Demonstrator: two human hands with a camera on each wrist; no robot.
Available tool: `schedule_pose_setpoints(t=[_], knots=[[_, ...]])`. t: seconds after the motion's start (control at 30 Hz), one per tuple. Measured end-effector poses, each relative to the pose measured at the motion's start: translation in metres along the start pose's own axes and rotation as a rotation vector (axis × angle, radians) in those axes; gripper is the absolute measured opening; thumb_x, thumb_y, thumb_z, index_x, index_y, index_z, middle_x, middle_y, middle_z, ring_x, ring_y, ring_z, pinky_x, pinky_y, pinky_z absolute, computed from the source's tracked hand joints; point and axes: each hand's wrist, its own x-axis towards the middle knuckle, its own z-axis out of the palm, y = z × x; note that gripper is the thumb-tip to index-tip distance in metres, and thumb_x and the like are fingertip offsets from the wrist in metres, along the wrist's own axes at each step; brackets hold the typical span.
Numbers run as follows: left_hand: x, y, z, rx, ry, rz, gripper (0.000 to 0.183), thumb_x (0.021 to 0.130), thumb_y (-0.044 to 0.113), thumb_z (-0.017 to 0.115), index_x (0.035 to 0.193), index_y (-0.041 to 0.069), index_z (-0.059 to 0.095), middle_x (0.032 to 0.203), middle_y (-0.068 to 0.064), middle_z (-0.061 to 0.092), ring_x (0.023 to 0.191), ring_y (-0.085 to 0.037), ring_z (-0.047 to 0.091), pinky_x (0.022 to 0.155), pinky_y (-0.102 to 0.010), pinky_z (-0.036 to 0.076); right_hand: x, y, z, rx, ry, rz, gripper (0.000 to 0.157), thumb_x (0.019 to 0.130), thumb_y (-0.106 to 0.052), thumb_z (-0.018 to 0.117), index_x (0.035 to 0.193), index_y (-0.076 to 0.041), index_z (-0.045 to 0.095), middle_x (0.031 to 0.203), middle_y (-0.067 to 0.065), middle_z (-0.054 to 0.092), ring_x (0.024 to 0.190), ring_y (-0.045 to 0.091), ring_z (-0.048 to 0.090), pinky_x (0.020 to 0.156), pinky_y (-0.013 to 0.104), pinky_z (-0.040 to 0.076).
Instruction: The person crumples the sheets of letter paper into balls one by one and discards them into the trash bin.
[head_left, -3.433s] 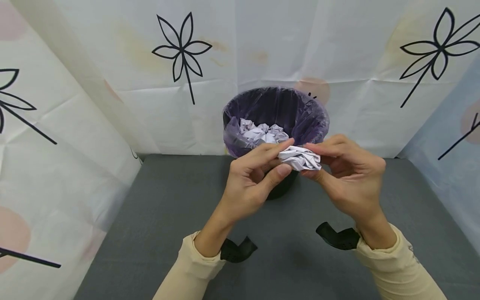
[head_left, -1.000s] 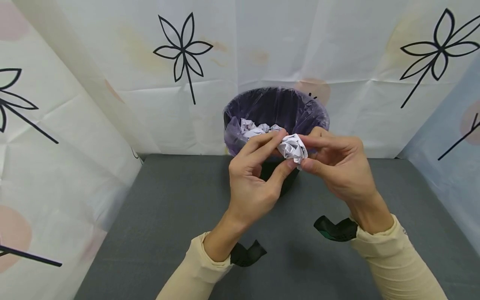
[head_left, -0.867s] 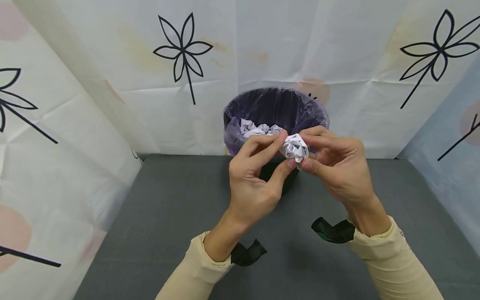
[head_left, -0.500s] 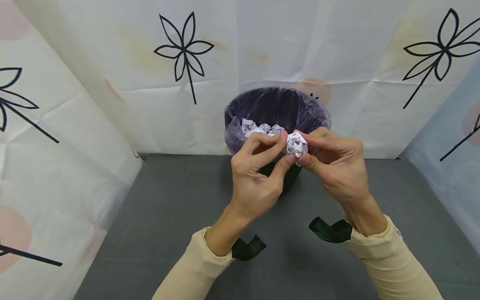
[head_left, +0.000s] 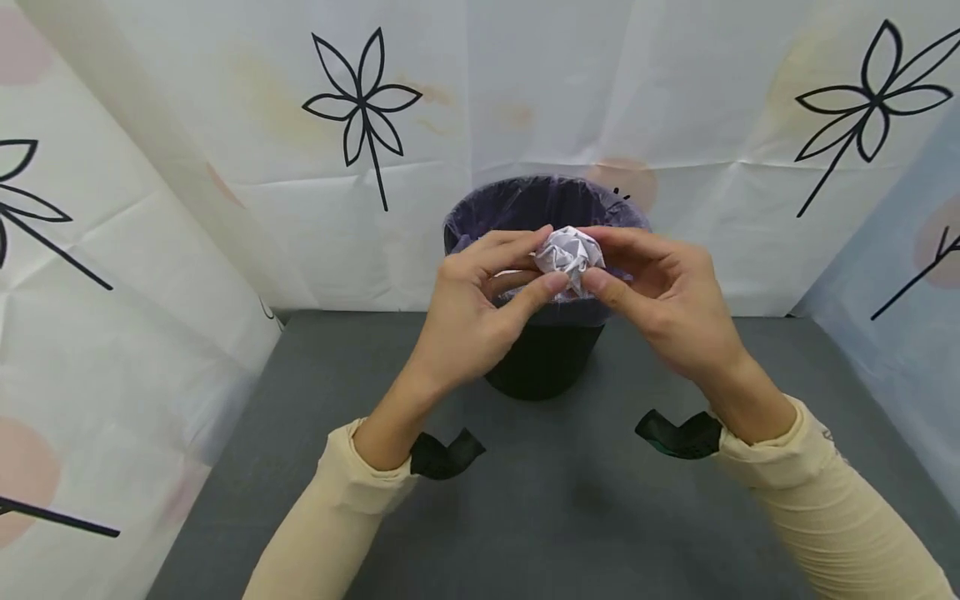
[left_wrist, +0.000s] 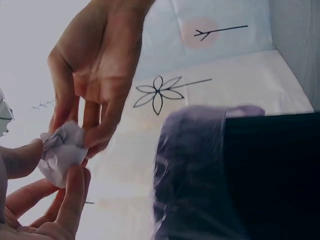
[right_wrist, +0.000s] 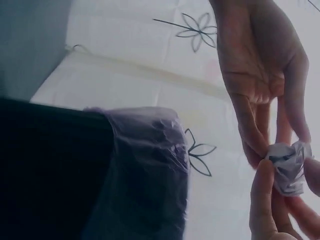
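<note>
A crumpled ball of white paper [head_left: 572, 252] is pinched between both hands in the head view, over the front of a dark bin. My left hand [head_left: 476, 312] grips its left side with thumb and fingertips. From the right, my right hand [head_left: 667, 300] pinches it the same way. Both wrist views show the paper ball [left_wrist: 62, 152] held by fingers of both hands, higher than the rim of the bin. The black bin [head_left: 543, 358] has a purple plastic liner [head_left: 510, 204] folded over its rim. The hands cover most of its opening and contents.
The bin stands on a grey tabletop [head_left: 337, 400], close to a white cloth backdrop [head_left: 255, 233] printed with black flower outlines. More cloth panels rise at the left and right. A black strap [head_left: 446, 454] shows at each wrist.
The paper ball has been turned and squeezed from a longer shape into a rounder one. Both hands have moved up and forward with it, over the bin, hiding the paper balls inside.
</note>
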Motion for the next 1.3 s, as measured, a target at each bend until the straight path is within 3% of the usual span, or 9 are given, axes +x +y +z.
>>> schedule_pose_setpoints(t=[0.17, 0.4, 0.6, 0.73, 0.87, 1.03, 1.13, 1.3], knots=[[0.027, 0.008, -0.015, -0.056, 0.012, -0.115, 0.039, 0.087, -0.004, 0.077, 0.125, -0.010, 0.066, 0.110, -0.018, 0.072, 0.093, -0.025, 0.074, 0.083, -0.035, 0.060, 0.026, -0.013, -0.005, -0.009, -0.063, 0.029, 0.043, 0.089, 0.020, 0.063, 0.131, 0.009, 0.062, 0.123, 0.024, 0.062, 0.107, 0.032, 0.064, 0.087, 0.028, 0.057], [0.075, 0.016, -0.039, -0.112, -0.057, -0.279, 0.039, 0.090, -0.001, 0.075, 0.127, -0.007, 0.066, 0.112, -0.016, 0.073, 0.098, -0.026, 0.072, 0.087, -0.033, 0.057, 0.072, -0.028, -0.016, 0.056, -0.050, 0.037, 0.033, 0.087, 0.017, 0.069, 0.119, 0.009, 0.069, 0.108, 0.022, 0.067, 0.091, 0.029, 0.070, 0.083, 0.030, 0.058], [0.117, 0.014, -0.049, -0.202, 0.017, -0.390, 0.029, 0.092, -0.003, 0.072, 0.119, -0.012, 0.067, 0.114, -0.021, 0.070, 0.102, -0.031, 0.070, 0.090, -0.031, 0.057, 0.111, -0.030, -0.029, 0.143, -0.022, 0.087, 0.029, 0.086, 0.013, 0.073, 0.115, 0.013, 0.069, 0.108, 0.023, 0.067, 0.095, 0.031, 0.071, 0.083, 0.033, 0.059], [0.137, 0.012, -0.051, -0.159, 0.058, -0.456, 0.030, 0.092, 0.001, 0.073, 0.120, -0.010, 0.068, 0.117, -0.019, 0.069, 0.100, -0.028, 0.070, 0.086, -0.027, 0.057, 0.131, -0.028, -0.036, 0.135, -0.005, 0.154, 0.033, 0.085, 0.008, 0.075, 0.117, 0.013, 0.068, 0.113, 0.022, 0.067, 0.102, 0.032, 0.068, 0.083, 0.033, 0.059], [0.148, 0.007, -0.051, -0.110, 0.072, -0.494, 0.031, 0.092, 0.005, 0.075, 0.120, -0.006, 0.070, 0.117, -0.016, 0.069, 0.096, -0.026, 0.070, 0.084, -0.026, 0.057, 0.142, -0.025, -0.043, 0.124, -0.008, 0.212, 0.036, 0.086, 0.005, 0.076, 0.120, 0.012, 0.067, 0.116, 0.021, 0.066, 0.104, 0.033, 0.067, 0.083, 0.031, 0.059], [0.148, 0.001, -0.050, -0.022, 0.044, -0.520, 0.029, 0.093, 0.008, 0.075, 0.120, -0.002, 0.072, 0.115, -0.012, 0.071, 0.096, -0.021, 0.067, 0.087, -0.027, 0.056, 0.146, -0.019, -0.048, 0.104, -0.023, 0.257, 0.036, 0.086, 0.003, 0.078, 0.119, 0.011, 0.068, 0.114, 0.020, 0.067, 0.104, 0.032, 0.066, 0.083, 0.030, 0.059], [0.145, -0.002, -0.051, 0.103, -0.025, -0.551, 0.038, 0.094, 0.013, 0.075, 0.129, 0.003, 0.068, 0.124, -0.009, 0.068, 0.109, -0.019, 0.064, 0.095, -0.028, 0.052, 0.144, -0.015, -0.050, 0.057, -0.020, 0.272, 0.039, 0.086, 0.002, 0.078, 0.122, 0.011, 0.066, 0.112, 0.017, 0.068, 0.102, 0.029, 0.066, 0.083, 0.027, 0.058], [0.138, -0.006, -0.056, 0.368, -0.141, -0.586, 0.061, 0.093, 0.018, 0.076, 0.149, 0.012, 0.053, 0.146, -0.008, 0.053, 0.130, -0.018, 0.052, 0.102, -0.027, 0.047, 0.139, -0.010, -0.054, -0.118, -0.020, 0.297, 0.047, 0.090, -0.003, 0.077, 0.132, 0.007, 0.061, 0.116, 0.012, 0.068, 0.107, 0.024, 0.064, 0.087, 0.022, 0.054]])
